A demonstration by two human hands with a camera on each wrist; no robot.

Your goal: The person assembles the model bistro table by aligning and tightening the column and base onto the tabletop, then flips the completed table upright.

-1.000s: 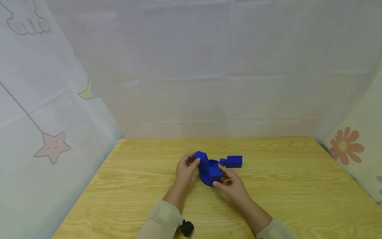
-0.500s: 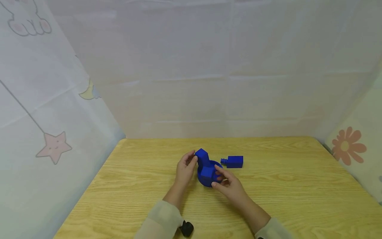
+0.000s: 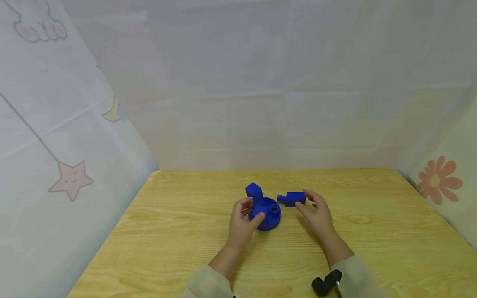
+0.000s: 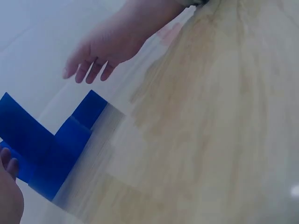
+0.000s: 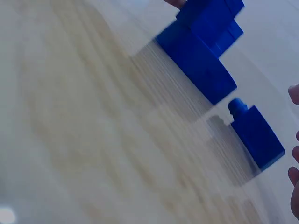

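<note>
A blue part point(image 3: 265, 211) with a round base and an upright block stands mid-table; it also shows in the left wrist view point(image 4: 42, 149) and the right wrist view point(image 5: 201, 51). My left hand point(image 3: 250, 213) grips its base, thumb on the front rim and fingers on the left side. Just to its right, a small blue block with a ribbed neck point(image 3: 292, 199) lies on its side, also seen close up point(image 5: 257, 135). My right hand point(image 3: 307, 200) hovers at the block's right end with fingers loosely spread; its fingertips point(image 5: 295, 94) stay clear of the block.
The wooden table point(image 3: 179, 236) is enclosed by pale fabric walls at the back and both sides, with a star print point(image 3: 71, 180) on the left and a flower print point(image 3: 436, 180) on the right. A black strap piece point(image 3: 326, 283) sits at my right sleeve.
My right hand let go of the round-based part and moved right to the necked block. My left hand shifted to the part's front, and the part turned slightly.
</note>
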